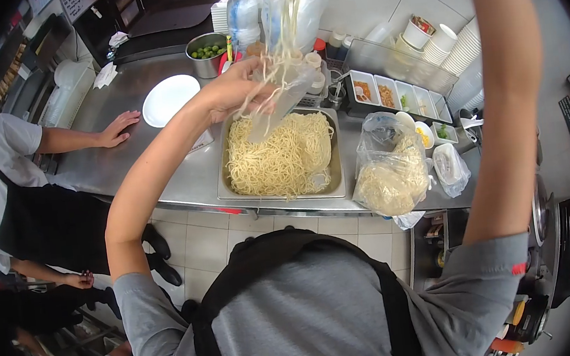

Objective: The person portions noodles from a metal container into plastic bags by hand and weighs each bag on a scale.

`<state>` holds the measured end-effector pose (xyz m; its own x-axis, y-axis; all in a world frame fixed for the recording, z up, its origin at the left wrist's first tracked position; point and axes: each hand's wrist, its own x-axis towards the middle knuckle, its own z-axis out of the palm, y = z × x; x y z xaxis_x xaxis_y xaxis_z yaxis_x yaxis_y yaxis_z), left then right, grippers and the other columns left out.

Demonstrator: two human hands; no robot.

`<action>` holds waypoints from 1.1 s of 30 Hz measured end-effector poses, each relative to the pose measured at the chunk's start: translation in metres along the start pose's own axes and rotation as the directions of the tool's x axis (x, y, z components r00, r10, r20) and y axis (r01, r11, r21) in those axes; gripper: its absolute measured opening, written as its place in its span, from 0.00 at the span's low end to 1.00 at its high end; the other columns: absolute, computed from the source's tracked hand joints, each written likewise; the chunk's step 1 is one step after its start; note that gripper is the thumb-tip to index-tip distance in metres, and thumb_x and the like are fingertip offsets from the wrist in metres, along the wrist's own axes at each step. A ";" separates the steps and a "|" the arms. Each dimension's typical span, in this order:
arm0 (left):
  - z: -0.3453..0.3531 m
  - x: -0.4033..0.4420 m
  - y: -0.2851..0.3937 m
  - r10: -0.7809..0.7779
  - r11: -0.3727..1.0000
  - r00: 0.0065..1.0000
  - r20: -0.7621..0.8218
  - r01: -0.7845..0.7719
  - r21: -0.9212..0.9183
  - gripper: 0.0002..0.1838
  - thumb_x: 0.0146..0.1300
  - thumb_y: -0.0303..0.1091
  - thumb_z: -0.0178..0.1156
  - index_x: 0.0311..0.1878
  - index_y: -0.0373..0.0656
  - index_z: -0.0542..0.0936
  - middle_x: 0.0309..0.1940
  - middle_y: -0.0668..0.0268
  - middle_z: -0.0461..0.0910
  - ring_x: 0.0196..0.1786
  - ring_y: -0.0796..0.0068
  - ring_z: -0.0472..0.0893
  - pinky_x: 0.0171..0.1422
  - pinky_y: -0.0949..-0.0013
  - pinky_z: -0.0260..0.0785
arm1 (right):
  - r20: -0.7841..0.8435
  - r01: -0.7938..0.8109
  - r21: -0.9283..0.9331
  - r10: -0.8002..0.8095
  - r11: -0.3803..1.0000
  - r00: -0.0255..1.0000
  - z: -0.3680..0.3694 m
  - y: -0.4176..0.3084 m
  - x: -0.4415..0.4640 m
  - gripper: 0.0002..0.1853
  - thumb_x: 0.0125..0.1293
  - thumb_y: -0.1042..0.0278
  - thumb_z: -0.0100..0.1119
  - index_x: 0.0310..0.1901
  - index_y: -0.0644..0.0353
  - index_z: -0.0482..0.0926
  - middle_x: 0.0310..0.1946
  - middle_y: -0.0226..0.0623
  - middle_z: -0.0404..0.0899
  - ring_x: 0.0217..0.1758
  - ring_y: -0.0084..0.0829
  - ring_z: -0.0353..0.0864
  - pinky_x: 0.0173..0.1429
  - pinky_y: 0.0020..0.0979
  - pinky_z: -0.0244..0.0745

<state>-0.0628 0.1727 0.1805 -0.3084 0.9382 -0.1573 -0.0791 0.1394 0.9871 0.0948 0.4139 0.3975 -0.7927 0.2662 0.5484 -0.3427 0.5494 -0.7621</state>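
My left hand [239,90] has its fingers wrapped round a clear plastic bag [284,99] above the noodle tray. Long noodles [290,19] hang from the top edge of the view down into the bag's mouth. My right arm reaches up past the top edge, so that hand is out of view. Below the bag, a metal tray [223,189] holds a large heap of yellow noodles [273,162]. To its right lies a clear bag of noodles [391,174] on the steel counter.
A white plate [171,101] and a metal pot of green limes [207,54] stand at the left. Topping containers [386,93] and stacked cups [461,51] line the back right. Another person's hand [119,129] rests on the counter's left side; more people stand at lower left.
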 end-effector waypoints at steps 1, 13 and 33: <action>-0.002 0.001 0.002 0.002 1.000 1.000 -0.024 -0.002 0.002 0.36 0.57 0.25 0.60 0.67 0.31 0.56 0.40 0.60 0.77 0.31 0.79 0.81 0.38 0.76 0.80 | 0.011 -0.007 0.023 0.006 1.000 1.000 0.015 0.007 0.007 0.21 0.63 0.60 0.59 0.53 0.62 0.71 0.47 0.42 0.78 0.45 0.33 0.81 0.48 0.36 0.81; -0.021 0.010 0.005 0.064 0.996 0.994 -0.090 -0.058 0.071 0.35 0.51 0.19 0.61 0.65 0.36 0.62 0.49 0.60 0.75 0.36 0.78 0.82 0.41 0.75 0.79 | 0.292 -0.505 0.701 0.444 0.504 0.847 0.168 0.129 -0.076 0.22 0.65 0.62 0.55 0.56 0.64 0.67 0.50 0.47 0.75 0.48 0.39 0.80 0.49 0.42 0.81; -0.007 0.009 -0.096 0.214 0.905 0.977 -0.019 -0.190 0.381 0.36 0.45 0.14 0.55 0.60 0.50 0.64 0.36 0.72 0.59 0.29 0.88 0.65 0.34 0.82 0.61 | 0.398 -0.673 0.658 0.602 0.338 0.692 0.251 0.208 -0.166 0.14 0.57 0.73 0.57 0.46 0.58 0.73 0.34 0.30 0.74 0.38 0.21 0.75 0.35 0.27 0.70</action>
<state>-0.0650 0.1653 0.0838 -0.3362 0.9401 0.0566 0.3485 0.0684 0.9348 0.0282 0.2854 0.0616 -0.9558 0.1994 -0.2159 0.0854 -0.5144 -0.8533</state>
